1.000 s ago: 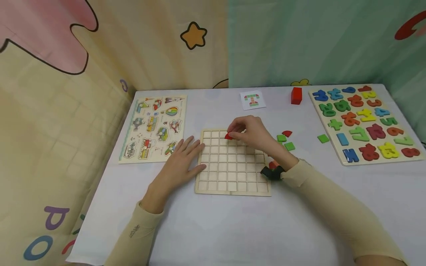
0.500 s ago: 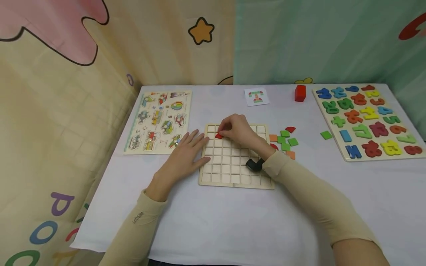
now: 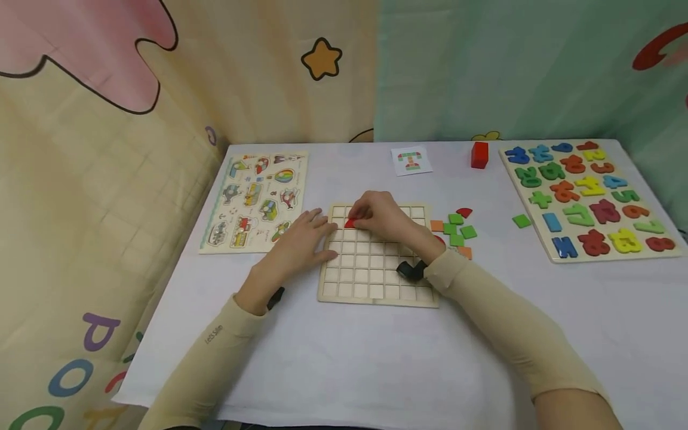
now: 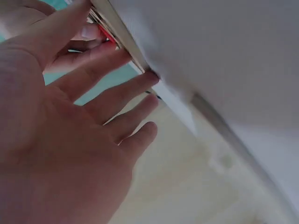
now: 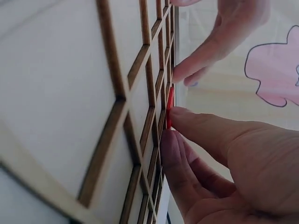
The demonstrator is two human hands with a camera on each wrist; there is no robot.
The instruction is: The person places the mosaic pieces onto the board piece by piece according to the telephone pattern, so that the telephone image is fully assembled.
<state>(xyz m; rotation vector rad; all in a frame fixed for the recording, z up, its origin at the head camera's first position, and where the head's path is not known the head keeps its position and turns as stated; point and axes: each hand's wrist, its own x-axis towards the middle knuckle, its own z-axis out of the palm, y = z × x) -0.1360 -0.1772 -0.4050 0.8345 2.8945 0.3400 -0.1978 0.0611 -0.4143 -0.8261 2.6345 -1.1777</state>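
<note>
A wooden grid board (image 3: 371, 295) lies on the white table. Over its upper left squares my right hand (image 3: 384, 218) pinches a red quarter-circle tile (image 3: 350, 224) between thumb and fingertips; in the right wrist view the red tile (image 5: 170, 105) sits right at the grid's surface. My left hand (image 3: 298, 248) rests along the board's left edge with fingers extended, and its fingertips touch that edge in the left wrist view. Right of the board lie several green square tiles (image 3: 456, 240), orange squares (image 3: 464, 252) and red quarter-circle tiles (image 3: 464, 212).
A picture card (image 3: 411, 160) with a T-shaped tile pattern lies behind the board. A red block (image 3: 479, 155) stands to its right. A picture puzzle (image 3: 252, 203) lies left, a number puzzle board (image 3: 591, 200) right, with a lone green tile (image 3: 521, 221) beside it.
My right hand has carried the red tile leftward across the grid toward its upper left corner and lowered it there. My left hand stays at the board's left edge.
</note>
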